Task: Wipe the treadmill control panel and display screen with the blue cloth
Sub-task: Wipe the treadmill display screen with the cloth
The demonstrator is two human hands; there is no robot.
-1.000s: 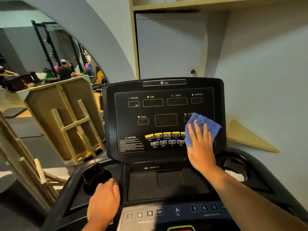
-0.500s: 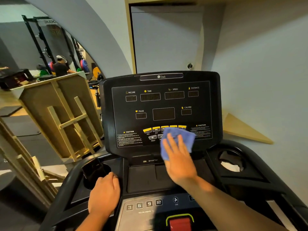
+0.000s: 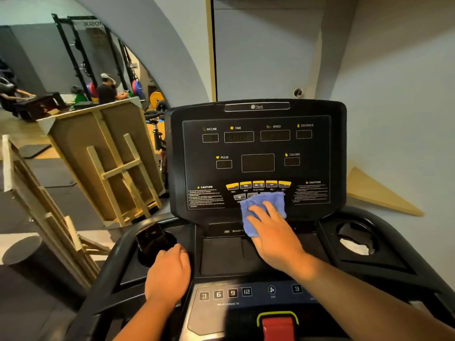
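The right hand [image 3: 273, 232] lies flat, fingers straight, pressing the blue cloth [image 3: 261, 210] against the lower edge of the control panel [image 3: 256, 158] (just under the yellow buttons [image 3: 258, 185]). The left hand [image 3: 168, 274], fingers curled, rests on the console beside the left cup holder [image 3: 154, 242].

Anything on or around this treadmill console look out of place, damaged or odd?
Mostly not. The black treadmill console looks intact, its readouts dark. A dark phone sits tilted in the left cup holder, and something white lies in the right one. Left of the treadmill, wooden frame panels lean askew against each other.
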